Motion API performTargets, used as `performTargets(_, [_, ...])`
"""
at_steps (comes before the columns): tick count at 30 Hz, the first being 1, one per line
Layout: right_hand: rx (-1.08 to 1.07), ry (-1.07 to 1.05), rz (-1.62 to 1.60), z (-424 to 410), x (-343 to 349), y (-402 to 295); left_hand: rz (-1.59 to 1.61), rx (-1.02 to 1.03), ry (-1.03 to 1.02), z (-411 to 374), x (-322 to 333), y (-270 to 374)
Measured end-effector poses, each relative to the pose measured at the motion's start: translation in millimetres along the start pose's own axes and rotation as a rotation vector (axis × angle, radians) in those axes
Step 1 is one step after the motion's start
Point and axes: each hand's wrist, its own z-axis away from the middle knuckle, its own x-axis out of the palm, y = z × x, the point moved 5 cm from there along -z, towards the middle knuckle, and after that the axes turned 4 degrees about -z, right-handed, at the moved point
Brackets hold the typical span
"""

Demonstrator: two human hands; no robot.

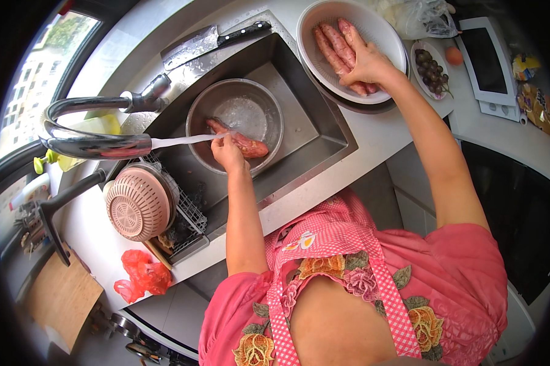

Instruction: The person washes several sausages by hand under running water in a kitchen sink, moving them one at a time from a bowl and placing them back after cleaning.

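Water runs from the chrome faucet (101,145) over my left hand (229,153), which has its fingers on a reddish sweet potato (252,147) inside a round metal basin (275,98) in the sink (302,110). On the right, my right hand (369,64) reaches into a white strainer basin (309,27), with its fingers spread over several sweet potatoes (332,43). Whether it grips one of them I cannot tell.
A wet cleaver (190,48) lies behind the sink. A pink colander (135,203) leans in a wire rack at the sink's left. Grapes (428,68) on a plate, a peach-coloured fruit (454,56) and a plastic bag (417,18) are at right; a red bag (147,274) is front left.
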Motion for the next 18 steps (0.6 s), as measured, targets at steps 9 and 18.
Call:
performTargets(9, [-0.183, -0.145, -0.807, 7.2, 8.2, 2.4, 0.105, -0.148, -0.089, 36.6, 3.8, 32.9])
performTargets(18, [0.053, -0.033, -0.375, -12.9, -13.9, 51.4, 0.089, -0.123, -0.255, 54.7, 32.7, 40.7])
